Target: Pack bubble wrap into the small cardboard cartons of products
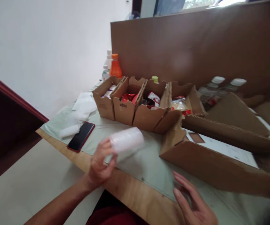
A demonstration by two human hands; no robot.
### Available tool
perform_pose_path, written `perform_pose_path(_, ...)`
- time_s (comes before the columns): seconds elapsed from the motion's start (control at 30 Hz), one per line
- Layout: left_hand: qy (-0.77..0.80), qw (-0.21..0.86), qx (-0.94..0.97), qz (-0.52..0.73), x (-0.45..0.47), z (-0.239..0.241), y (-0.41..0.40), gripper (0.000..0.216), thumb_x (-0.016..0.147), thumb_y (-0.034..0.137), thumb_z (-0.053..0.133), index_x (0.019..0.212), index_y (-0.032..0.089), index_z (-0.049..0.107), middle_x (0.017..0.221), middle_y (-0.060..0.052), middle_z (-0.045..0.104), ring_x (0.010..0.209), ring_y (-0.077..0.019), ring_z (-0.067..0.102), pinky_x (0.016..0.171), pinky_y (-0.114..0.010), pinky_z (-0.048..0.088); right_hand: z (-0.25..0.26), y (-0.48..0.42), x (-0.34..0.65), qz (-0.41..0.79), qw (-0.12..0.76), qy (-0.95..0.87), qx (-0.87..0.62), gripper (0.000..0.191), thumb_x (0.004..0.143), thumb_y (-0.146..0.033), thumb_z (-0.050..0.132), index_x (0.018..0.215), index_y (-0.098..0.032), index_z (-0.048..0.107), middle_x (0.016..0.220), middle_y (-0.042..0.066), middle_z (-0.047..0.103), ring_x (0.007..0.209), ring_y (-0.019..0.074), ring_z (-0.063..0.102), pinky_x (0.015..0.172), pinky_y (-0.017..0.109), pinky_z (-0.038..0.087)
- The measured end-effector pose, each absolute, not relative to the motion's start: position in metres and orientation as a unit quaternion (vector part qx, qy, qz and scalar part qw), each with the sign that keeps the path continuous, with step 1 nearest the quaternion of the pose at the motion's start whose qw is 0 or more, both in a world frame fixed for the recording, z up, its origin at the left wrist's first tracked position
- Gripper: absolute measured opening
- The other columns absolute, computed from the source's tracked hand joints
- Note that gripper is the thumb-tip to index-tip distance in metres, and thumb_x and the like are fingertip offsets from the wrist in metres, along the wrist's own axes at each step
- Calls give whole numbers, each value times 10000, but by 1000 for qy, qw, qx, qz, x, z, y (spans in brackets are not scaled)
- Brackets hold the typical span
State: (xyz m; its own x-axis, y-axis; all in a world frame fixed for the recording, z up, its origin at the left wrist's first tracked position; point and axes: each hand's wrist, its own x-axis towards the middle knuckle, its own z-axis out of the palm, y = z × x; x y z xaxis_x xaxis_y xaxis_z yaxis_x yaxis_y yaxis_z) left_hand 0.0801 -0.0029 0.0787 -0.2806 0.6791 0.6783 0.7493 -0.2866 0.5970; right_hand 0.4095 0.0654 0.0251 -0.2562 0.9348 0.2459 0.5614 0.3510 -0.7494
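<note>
Phone (80, 137) on cloth (153, 173), near table (146, 198) front edge. Plastic (84, 103): behind phone. Roll (127, 139): in left hand (101, 162), right of phone. Right hand (192, 200): farther right of phone. Four boxes (125, 113): row behind phone, extending right. Long box (209, 164): well right of phone. Bottles (116, 68): behind phone, beyond boxes. Panel (184, 47): well behind phone, rightward.
</note>
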Motion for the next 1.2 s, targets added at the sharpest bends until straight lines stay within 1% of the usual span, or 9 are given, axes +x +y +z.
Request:
perform_pose_path(0.1, -468, -63, -800, -369, 121, 53, -13, 436, 809, 38, 541, 1160, 240, 702, 1145, -98, 773, 1315, -298, 617, 1136, -529, 461, 48, 65, 389, 344, 361, -679, -539, 422, 938, -549, 594, 1197, -240, 718, 1241, 90, 750, 1106, 258, 721, 931, 393, 599)
perform_pose_path(0.23, -371, -145, -871, -287, 147, 39, -26, 479, 786, 89, 547, 1249, 146, 654, 1191, -154, 763, 1259, -328, 645, 1143, -551, 444, 47, 64, 397, 335, 377, -659, -558, 416, 953, -539, 586, 1179, -214, 712, 1239, 123, 740, 1086, 259, 717, 908, 412, 589)
perform_pose_path(0.37, -361, -162, -867, -303, 160, 36, -30, 344, 818, 122, 545, 1134, 150, 678, 1056, -123, 792, 1012, -275, 721, 1072, -492, 499, 51, 55, 394, 232, 374, -765, -469, 279, 996, -371, 586, 1222, -240, 682, 1316, 100, 699, 1210, 250, 654, 998, 427, 534)
perform_pose_path(0.5, -306, -164, -874, -339, 177, 35, -29, 228, 823, 182, 572, 1018, 139, 681, 984, -118, 789, 940, -263, 719, 1016, -468, 524, 65, 50, 371, 154, 289, -874, -358, 376, 1015, -328, 552, 1374, -223, 590, 1399, 116, 648, 1335, 297, 549, 1052, 501, 455)
perform_pose_path(0.67, -282, -239, -832, -414, 181, 55, -25, 120, 827, 157, 562, 906, 177, 651, 825, -63, 752, 833, -211, 702, 934, -419, 534, 68, 42, 392, 153, 213, -901, -345, 163, 972, -246, 579, 1076, -253, 705, 1266, 76, 697, 1341, 322, 521, 1083, 562, 387)
perform_pose_path(0.83, -502, -119, -807, -286, 161, 54, 3, 161, 947, 138, 521, 930, 182, 674, 936, -87, 725, 858, -246, 640, 774, -420, 500, 48, 20, 476, 67, 198, -886, -415, 161, 977, -283, 581, 1083, -261, 700, 1370, 105, 627, 1354, 347, 500, 983, 550, 454)
perform_pose_path(1.0, -567, -16, -805, -174, 149, 37, 18, 220, 933, 272, 617, 1107, 149, 670, 1071, -140, 686, 928, -305, 604, 790, -450, 500, 46, -2, 523, -11, 234, -824, -516, 174, 1017, -331, 536, 998, -226, 673, 1201, 131, 692, 1158, 338, 626, 923, 540, 485)
perform_pose_path(1.1, -606, 21, -787, -113, 147, 34, 19, 443, 880, 378, 690, 1222, 102, 630, 1130, -182, 670, 982, -348, 591, 811, -482, 507, 68, -4, 507, -1, 293, -781, -551, 180, 1014, -276, 542, 1148, -210, 643, 1227, 134, 682, 1148, 296, 642, 986, 509, 478)
perform_pose_path(1.2, -616, 25, -782, -98, 150, 33, 19, 363, 864, 373, 706, 1128, 126, 668, 1148, -174, 676, 988, -352, 593, 809, -478, 511, 84, 2, 467, 18, 295, -807, -511, 315, 995, -305, 564, 1293, -209, 598, 1331, 141, 645, 1275, 312, 580, 1053, 514, 443)
